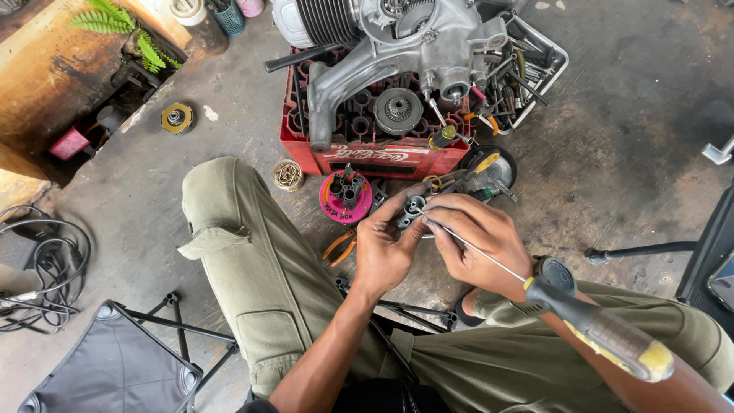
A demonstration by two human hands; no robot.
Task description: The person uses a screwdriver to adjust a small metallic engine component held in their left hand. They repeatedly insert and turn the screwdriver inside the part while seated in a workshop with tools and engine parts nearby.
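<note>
A: Over the stained concrete floor [627, 153], status?

B: Left hand [386, 248] clamps a small round grey metal part [414, 205]; right hand [478, 233] pinches a long thin-shafted screwdriver [535, 287], tip at it.

A: Progress?

B: Midway, I judge; the grey finned engine [397, 38] sits dismantled on the red plastic crate [375, 157].

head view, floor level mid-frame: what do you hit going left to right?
Black cables → yellow-rimmed disc → small wire coil → pink round tray of parts → left hand holding a small metal part → right hand with a long screwdriver.
</note>
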